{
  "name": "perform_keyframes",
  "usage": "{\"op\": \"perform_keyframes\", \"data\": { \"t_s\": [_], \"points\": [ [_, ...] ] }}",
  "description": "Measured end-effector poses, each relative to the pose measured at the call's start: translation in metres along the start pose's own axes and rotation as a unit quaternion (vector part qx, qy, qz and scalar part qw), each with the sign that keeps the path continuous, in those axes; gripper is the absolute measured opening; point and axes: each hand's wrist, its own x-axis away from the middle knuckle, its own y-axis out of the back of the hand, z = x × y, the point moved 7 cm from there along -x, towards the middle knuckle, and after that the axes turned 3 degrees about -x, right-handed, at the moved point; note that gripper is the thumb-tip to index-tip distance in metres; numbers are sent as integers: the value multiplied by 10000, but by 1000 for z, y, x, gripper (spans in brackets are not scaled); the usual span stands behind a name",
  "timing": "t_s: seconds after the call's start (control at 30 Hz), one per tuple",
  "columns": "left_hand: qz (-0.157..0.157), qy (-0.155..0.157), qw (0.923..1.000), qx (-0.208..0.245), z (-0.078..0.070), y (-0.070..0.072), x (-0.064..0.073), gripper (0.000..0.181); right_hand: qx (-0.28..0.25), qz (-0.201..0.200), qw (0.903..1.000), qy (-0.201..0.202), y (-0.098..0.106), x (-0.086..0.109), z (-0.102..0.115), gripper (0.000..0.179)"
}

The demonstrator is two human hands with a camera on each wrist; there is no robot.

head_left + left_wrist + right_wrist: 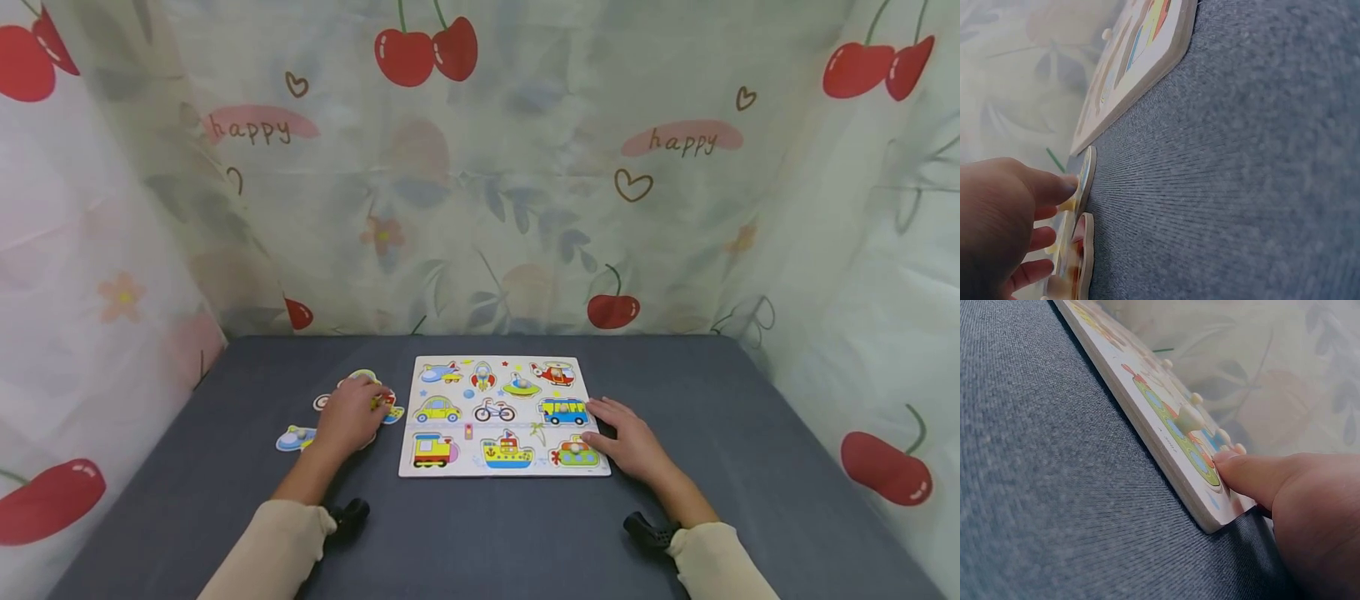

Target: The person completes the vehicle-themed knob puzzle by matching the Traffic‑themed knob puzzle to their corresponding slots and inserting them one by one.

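A white wooden peg puzzle board [468, 454] with colourful vehicle pictures lies flat on the dark table. To its left, several loose puzzle pieces [393, 414] are heaped, with a blue plane piece [296, 438] at the near left. My left hand [348, 421] reaches over the heap and covers part of it. In the left wrist view the thumb touches the edge of one piece [1087, 181], while the other fingers lie loosely apart over the pieces. My right hand [633, 442] rests on the board's right edge, fingers by the bus [564, 411], thumb beside the knobbed submarine [1166, 419].
Dark grey cloth [487, 533] covers the table. Behind and at both sides hangs a pale curtain [465, 275] printed with cherries. A black strap device [348, 517] sits at the left wrist, another black device [648, 531] at the right.
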Motion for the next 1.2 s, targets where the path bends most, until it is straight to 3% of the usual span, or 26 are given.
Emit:
{"op": "perform_keyframes", "data": {
  "t_s": [0.2,0.43,0.87,1.2],
  "points": [
    [166,172,9992,325,5,-4,0,20,29,11,10000,-13,0,0,0,65],
    [137,285,9973,664,12,-6,-1,20,-26,-32,10000,3,0,0,2,63],
    [-23,708,9950,698,13,-8,3,20,66,-18,10000,-25,0,0,-1,64],
    [-91,571,9954,770,15,-7,1,17,72,20,10000,22,0,1,3,64]
  ]
}}
